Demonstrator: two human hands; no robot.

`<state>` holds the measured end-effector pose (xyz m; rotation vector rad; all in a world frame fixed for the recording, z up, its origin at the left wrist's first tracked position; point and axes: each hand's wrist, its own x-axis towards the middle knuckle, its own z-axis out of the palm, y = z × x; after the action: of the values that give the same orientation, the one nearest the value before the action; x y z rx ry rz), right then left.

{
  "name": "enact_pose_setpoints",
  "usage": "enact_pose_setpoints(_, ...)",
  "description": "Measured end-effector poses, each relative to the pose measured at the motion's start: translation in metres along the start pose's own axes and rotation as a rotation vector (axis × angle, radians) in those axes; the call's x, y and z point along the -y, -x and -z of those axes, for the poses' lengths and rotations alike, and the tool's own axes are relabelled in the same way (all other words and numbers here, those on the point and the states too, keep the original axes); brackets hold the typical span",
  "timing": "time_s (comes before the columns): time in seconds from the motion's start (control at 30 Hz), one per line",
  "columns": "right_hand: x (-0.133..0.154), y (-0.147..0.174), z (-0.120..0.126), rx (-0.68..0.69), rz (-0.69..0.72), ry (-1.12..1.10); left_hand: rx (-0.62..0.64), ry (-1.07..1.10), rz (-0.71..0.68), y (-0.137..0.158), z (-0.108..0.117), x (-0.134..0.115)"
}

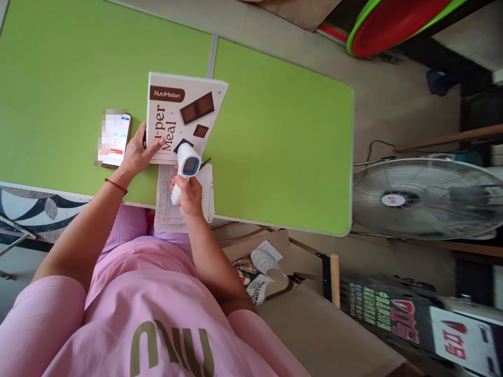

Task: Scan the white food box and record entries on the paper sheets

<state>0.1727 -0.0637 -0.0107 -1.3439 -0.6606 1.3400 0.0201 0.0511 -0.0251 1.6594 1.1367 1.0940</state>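
Observation:
My left hand [138, 152] grips the lower left edge of a white box [161, 123] printed with brown chocolate pieces and "NutriMotion", its thumb lying across the front. In my right hand [189, 196] is a white and blue infrared thermometer [187, 165], held by its handle with the small grey screen facing up at me. The thermometer's head overlaps the box's lower right part; whether they touch I cannot tell. Handwritten papers [206, 191] lie beneath, partly over the table's near edge, and a dark pen [205, 163] shows beside the thermometer.
A lit phone [116, 139] lies left of the box on the green table [275, 141]. To the right stands a large fan [424, 199]. A beige folding chair [314, 324] holding papers and small items is at the lower right. Red and green round basins [396, 23] are at the top right.

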Motion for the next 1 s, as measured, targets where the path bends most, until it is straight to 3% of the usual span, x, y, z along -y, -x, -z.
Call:
enact_pose_setpoints(0.23,0.0,-0.003,-0.001,0.001,0.037,0.039,0.152,0.016,-0.008,-0.013,0.022,0.001)
enact_pose_setpoints(0.47,0.013,0.004,0.013,0.057,0.158,0.098,0.155,0.141,0.01,-0.02,0.019,0.01)
enact_pose_setpoints(0.6,0.025,0.001,0.057,-0.08,0.355,0.304,0.112,0.13,0.011,-0.032,0.015,0.012)
enact_pose_setpoints(0.73,0.025,-0.016,0.12,-0.304,0.526,0.808,0.076,0.036,-0.041,-0.055,0.006,0.016)
enact_pose_setpoints(0.87,0.013,-0.032,0.166,-0.362,0.477,1.227,0.106,-0.012,-0.072,-0.076,-0.006,0.027)
enact_pose_setpoints(0.93,0.009,-0.037,0.179,-0.343,0.433,1.317,0.113,-0.039,-0.081,-0.082,-0.011,0.036)
enact_pose_setpoints(1.0,0.009,-0.039,0.184,-0.314,0.4,1.372,0.033,-0.078,-0.09,-0.083,-0.015,0.044)
